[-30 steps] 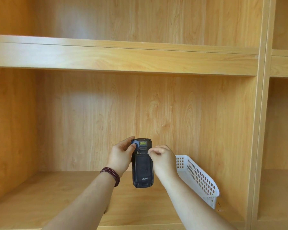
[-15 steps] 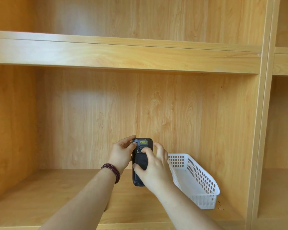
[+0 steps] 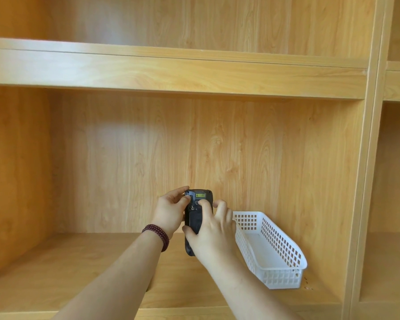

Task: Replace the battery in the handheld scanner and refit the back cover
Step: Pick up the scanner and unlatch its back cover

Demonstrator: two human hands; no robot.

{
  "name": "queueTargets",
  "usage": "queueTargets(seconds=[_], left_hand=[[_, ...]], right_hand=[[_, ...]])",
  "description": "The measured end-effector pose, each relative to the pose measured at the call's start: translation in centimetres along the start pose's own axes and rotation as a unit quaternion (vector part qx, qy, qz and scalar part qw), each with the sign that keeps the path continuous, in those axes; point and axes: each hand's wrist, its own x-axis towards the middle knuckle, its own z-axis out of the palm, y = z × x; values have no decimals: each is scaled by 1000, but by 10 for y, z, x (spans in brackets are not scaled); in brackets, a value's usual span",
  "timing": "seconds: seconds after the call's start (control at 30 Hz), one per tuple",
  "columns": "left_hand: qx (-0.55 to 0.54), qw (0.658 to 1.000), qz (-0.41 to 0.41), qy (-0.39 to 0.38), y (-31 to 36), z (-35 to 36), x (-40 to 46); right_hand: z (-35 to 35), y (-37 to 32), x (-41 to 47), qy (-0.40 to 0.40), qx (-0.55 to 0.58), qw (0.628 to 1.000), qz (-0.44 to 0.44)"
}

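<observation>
The black handheld scanner (image 3: 194, 218) stands upright in the air above the lower shelf, its back facing me, a yellow-green label near its top. My left hand (image 3: 171, 211) grips its upper left edge, thumb on the back near the top. My right hand (image 3: 211, 229) wraps over the back cover: the thumb lies on the lower left part and the index finger presses near the latch under the label. The scanner's right side and lower half are hidden behind this hand. No loose battery is in sight.
A white perforated plastic basket (image 3: 277, 250) sits on the wooden shelf (image 3: 79, 269) just right of my hands, against the back panel. An upper shelf board (image 3: 171, 70) runs overhead. A vertical divider (image 3: 365, 181) bounds the compartment on the right.
My right hand went from pinching at the scanner's top right to spreading over the back cover, and in the last half second its index finger slid up toward the latch. The left hand kept its hold.
</observation>
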Motion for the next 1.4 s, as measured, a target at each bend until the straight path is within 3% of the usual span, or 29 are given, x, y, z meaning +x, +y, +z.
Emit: queueTargets(seconds=[0.57,1.0,1.3,1.4], left_hand=[[6,1000,15,-2,-6,3,2],[-18,1000,2,7,-5,-2,8],[-25,1000,7,-3,-10,-8,6],[-26,1000,1,1,-13,-12,6]], right_hand=[[1,-1,7,-70,31,996,37],[11,-3,-14,45,35,998,15],[-16,-8,15,17,98,994,49],[-36,-1,35,-62,125,985,104]])
